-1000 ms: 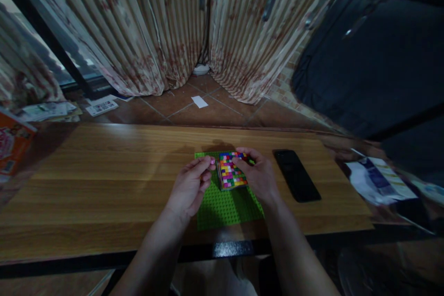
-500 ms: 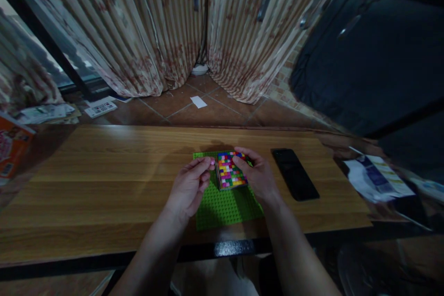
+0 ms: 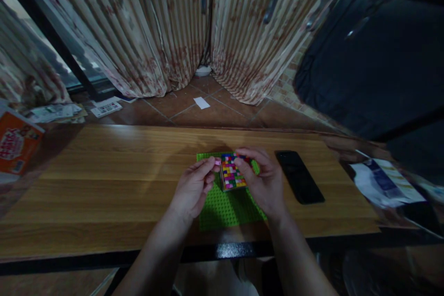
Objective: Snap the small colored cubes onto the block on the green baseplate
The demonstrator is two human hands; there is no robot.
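Observation:
A block built of multicoloured toy bricks (image 3: 230, 173) sits over the green studded baseplate (image 3: 222, 212), slightly tilted to my view. Between the thumb and forefinger of my left hand (image 3: 190, 187) is a small pink toy brick (image 3: 217, 161), close to the block's upper left corner. My right hand (image 3: 265, 180) is closed on the block's right side, its thumb over the top face and the fingers at the far edge. That hand hides the block's right part, and whether a loose brick is also under its fingertips cannot be made out.
To the right on the wooden table (image 3: 114, 180) lies a black phone (image 3: 300, 177). An orange package (image 3: 19, 141) stands past the left end, and papers (image 3: 386, 180) lie off the right end. Striped curtains (image 3: 145, 32) hang beyond the tiled floor.
My right thumb and fingers have shifted slightly on the block, toward its upper right part. The left hand still pinches the pink brick, now more visible. The whole view has shifted a little.

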